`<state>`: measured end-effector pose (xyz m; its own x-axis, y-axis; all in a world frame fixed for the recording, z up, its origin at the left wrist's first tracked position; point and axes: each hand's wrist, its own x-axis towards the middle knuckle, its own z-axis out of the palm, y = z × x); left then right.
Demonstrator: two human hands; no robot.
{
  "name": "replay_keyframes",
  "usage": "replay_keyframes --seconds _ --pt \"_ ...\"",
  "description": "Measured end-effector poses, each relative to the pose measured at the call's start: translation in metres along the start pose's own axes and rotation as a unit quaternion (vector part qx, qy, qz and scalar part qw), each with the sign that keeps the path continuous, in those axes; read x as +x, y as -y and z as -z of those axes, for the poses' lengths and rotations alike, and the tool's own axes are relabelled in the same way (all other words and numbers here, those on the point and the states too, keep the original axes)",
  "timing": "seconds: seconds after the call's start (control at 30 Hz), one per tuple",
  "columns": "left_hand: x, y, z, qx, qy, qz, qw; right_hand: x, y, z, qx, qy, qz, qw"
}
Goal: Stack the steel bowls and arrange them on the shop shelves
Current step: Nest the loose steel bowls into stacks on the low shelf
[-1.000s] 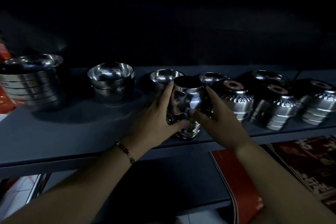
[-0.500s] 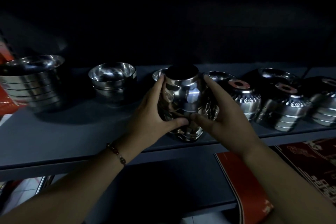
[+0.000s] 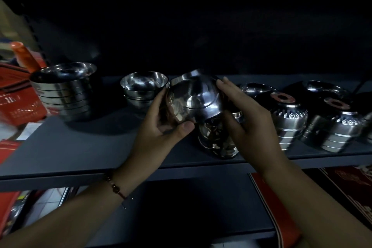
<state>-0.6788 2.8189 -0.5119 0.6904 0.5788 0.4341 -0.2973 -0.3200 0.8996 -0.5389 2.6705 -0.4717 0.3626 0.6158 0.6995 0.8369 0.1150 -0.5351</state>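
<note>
Centrally, above a dark grey shelf (image 3: 80, 147), the left hand (image 3: 161, 125) grips a tilted steel bowl (image 3: 197, 98), thumb curled beneath. The right hand (image 3: 247, 119) touches its right side, fingers straight. A bowl stack (image 3: 217, 143) stands underneath.

On the shelf (image 3: 84, 145), a tall bowl stack (image 3: 66, 94) stands at the left, a shorter stack (image 3: 143, 90) to its right, then the tilted bowls (image 3: 195, 100) held between both hands above a front stack (image 3: 217, 143), with upturned stacks (image 3: 289, 125) farther right.
</note>
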Motion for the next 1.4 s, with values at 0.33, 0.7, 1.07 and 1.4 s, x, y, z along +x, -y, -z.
replay_keyframes --seconds 0.33,0.7,1.07,1.4 --pt "-0.015 -0.009 0.012 0.192 0.008 -0.062 0.979 0.017 -0.001 -0.007 0.123 -0.097 -0.138 0.978" --pt "0.008 -0.011 0.011 0.361 -0.004 -0.197 0.912 0.028 -0.002 0.009 0.135 -0.020 -0.269 0.953" --pt "0.037 -0.002 -0.028 0.104 -0.105 -0.103 0.984 0.031 -0.014 0.011 0.071 0.066 -0.089 0.991" --pt "0.099 0.031 -0.042 0.085 -0.070 -0.010 0.994 0.097 -0.070 0.029 -0.042 0.104 -0.199 0.974"
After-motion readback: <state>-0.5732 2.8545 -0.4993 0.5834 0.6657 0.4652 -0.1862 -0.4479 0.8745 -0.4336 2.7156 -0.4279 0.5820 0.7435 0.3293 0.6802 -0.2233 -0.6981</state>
